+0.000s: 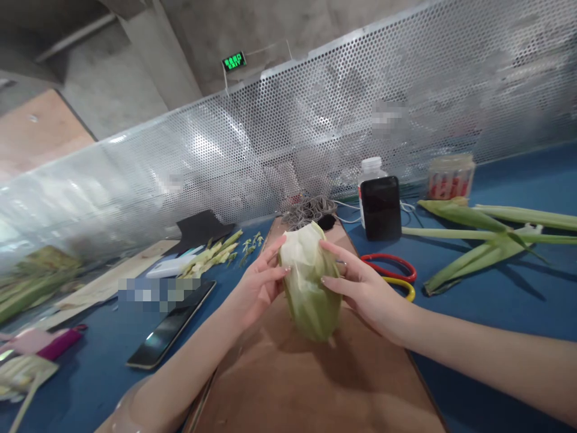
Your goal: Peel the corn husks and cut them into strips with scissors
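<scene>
A rounded bundle of pale green, husk-like leaves [313,294] is held upright above a brown wooden board [288,385]. Its top is whitish with uneven edges, and the lower part is greener. My left hand [264,279] grips its left side, thumb on the near face and fingers around the upper edge. On the opposite side my right hand [360,282] holds it the same way, with a ring on one finger. Both hands' far fingertips are partly hidden by the leaves. Just behind my right hand lie a red loop [394,264] and a yellow loop [408,288], like scissor handles.
Long green leaves [478,258] lie at right, before a clear jar [451,177]. A black phone [381,207] leans on a white bottle [372,165]. Grey cord [311,210] is heaped at the board's far end. Another phone [174,328] and leaf scraps [214,255] lie left.
</scene>
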A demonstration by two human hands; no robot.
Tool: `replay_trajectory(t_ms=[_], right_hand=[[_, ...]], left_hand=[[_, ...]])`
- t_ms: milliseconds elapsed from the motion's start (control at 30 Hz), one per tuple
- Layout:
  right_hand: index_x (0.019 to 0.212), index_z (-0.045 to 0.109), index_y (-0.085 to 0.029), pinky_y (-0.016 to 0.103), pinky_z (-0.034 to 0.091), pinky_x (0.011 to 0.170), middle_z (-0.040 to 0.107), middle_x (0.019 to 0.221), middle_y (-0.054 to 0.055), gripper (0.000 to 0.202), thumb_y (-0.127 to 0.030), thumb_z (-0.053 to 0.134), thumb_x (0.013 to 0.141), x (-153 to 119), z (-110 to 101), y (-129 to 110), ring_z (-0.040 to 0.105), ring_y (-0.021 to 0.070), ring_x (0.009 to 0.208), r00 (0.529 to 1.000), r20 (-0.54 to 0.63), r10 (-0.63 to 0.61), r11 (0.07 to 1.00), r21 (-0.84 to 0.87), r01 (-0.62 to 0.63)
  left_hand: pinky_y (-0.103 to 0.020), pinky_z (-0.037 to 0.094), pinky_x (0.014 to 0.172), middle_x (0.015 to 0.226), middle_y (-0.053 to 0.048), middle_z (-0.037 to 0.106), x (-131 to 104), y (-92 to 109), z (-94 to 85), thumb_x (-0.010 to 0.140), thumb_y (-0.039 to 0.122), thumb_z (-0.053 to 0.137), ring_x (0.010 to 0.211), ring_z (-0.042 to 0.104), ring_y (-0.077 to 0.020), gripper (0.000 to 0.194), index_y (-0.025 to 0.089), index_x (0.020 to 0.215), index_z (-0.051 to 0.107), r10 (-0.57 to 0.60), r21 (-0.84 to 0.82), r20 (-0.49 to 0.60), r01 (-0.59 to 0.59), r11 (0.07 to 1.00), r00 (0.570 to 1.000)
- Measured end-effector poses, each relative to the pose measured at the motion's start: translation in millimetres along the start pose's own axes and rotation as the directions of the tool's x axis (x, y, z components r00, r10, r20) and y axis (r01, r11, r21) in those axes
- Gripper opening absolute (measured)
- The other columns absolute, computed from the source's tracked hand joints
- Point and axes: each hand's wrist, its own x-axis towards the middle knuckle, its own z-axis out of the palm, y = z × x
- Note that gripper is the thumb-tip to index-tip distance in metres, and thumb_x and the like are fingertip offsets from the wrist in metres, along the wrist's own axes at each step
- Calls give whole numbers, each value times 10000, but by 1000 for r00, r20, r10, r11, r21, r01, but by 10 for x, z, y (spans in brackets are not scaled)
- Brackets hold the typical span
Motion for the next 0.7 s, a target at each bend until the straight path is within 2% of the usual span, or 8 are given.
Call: replay_trajectory(t_ms=[167,300,400,533,600,700], right_hand=[[1278,345,-289,386,398,891,619,1009,33,643,-163,605,704,-4,-6,-1,569,183,962,996,81,21,997,68,-27],[1263,367,-281,348,410,867,597,1050,35,654,-133,613,676,-25,17,-29,539,183,1007,994,99,45,996,68,-52],[1192,439,-259,338,424,819,603,989,33,574,-137,619,661,-28,25,-44,557,188,945,996,63,65,997,35,-67],[930,519,-197,299,432,727,583,891,25,261,-285,620,706,-21,30,-34,561,161,828,999,-4,42,999,-6,-42],[868,489,-202,286,432,705,563,842,7,264,-344,634,700,-22,40,-26,554,150,803,999,-50,6,999,-49,-9],[934,459,-225,305,444,741,575,864,7,328,-354,642,694,-25,56,-24,563,162,841,996,-80,-41,996,-84,34]], left_hand=[[-265,433,828,1287,-18,463,13,-3,0,700,153,605,1068,503,-175,590,301,1237,414,-4,14,-61,5,1000,998],[-268,427,830,1241,-41,508,23,-5,-3,713,176,604,1001,543,-162,572,274,1242,410,-6,11,-81,7,1000,997],[-246,447,759,1181,-45,552,30,-7,-11,718,196,602,909,574,-143,510,250,1203,455,-14,17,-108,16,1000,994],[-216,447,691,1016,-35,627,5,3,17,697,210,625,780,588,-117,423,214,1110,536,0,58,-139,8,998,990],[-225,446,677,948,-43,637,-26,11,47,703,219,625,734,586,-117,405,200,1098,543,-5,91,-108,15,996,994],[-247,444,663,903,-64,642,-69,14,82,716,243,618,711,588,-134,401,187,1105,543,-28,144,-53,35,989,998]])
